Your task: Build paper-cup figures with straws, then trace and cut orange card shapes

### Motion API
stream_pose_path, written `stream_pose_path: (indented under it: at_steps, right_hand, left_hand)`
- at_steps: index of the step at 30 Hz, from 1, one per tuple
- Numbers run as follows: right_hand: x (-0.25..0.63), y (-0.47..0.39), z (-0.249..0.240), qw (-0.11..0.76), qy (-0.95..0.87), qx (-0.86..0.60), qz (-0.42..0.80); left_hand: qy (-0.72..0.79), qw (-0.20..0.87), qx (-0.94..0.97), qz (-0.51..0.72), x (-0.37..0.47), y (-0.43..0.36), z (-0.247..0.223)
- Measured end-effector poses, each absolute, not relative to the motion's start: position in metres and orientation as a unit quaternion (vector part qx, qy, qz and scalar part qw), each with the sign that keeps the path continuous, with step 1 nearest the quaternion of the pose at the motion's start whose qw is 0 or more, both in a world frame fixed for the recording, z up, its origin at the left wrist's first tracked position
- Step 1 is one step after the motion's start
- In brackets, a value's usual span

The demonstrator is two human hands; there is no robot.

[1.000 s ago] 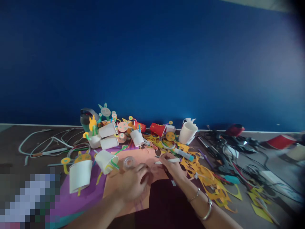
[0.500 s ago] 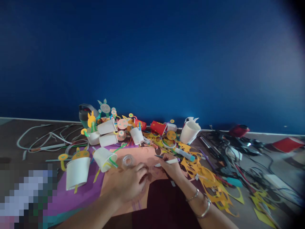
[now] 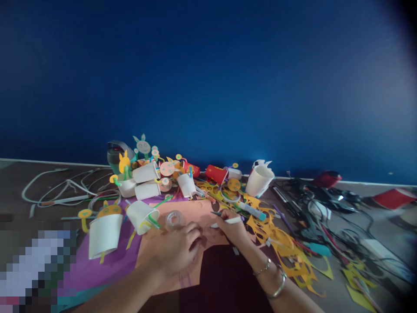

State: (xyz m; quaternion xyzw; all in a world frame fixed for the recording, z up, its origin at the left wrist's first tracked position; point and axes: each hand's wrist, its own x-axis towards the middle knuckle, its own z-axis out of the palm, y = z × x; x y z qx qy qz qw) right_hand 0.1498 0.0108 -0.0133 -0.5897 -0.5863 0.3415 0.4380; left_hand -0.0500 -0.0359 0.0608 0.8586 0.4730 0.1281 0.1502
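Note:
A sheet of orange-pink paper [image 3: 187,213] with drawn purple lines lies in front of me on purple paper [image 3: 97,269]. My left hand [image 3: 182,245] rests on the sheet, its fingers curled, and whether they hold anything is hidden. My right hand [image 3: 232,226] is closed around a white pen [image 3: 230,221], whose tip is at the paper; a dark, thin pointed thing also sticks out between its fingers. A clear tape roll [image 3: 173,218] sits just beyond my left hand. White paper cups with paper faces stand or lie to the left, one [image 3: 104,237] nearest.
Orange paper scraps [image 3: 286,250] spread to the right, with a blue-capped glue tube [image 3: 252,211] among them. Black cables and tools [image 3: 312,217] lie farther right. Red cups [image 3: 216,174] and a white cup [image 3: 259,180] are at the back by the blue wall [image 3: 208,87].
Both hands keep almost the same place and hold. The view has shifted very slightly; no object has clearly moved.

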Motion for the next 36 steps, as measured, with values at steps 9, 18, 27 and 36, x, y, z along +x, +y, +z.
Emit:
stream_pose_path:
  at_steps: [9,18,27,36]
  right_hand:
    - [0.153,0.009,-0.009,0.45,-0.582,-0.581,0.348]
    - [0.148,0.01,-0.012,0.445,-0.585,-0.58,0.35]
    - [0.149,0.008,-0.008,0.446,-0.579,-0.578,0.362]
    - [0.146,0.008,-0.009,0.442,-0.593,-0.57,0.359]
  left_hand:
    - [0.465,0.166,0.861,0.12,-0.049,-0.035,0.067]
    - [0.467,0.16,0.86,0.13,-0.05,-0.034,0.057]
    - [0.457,0.18,0.859,0.147,-0.05,-0.033,0.054]
    - [0.464,0.15,0.862,0.138,-0.051,-0.034,0.052]
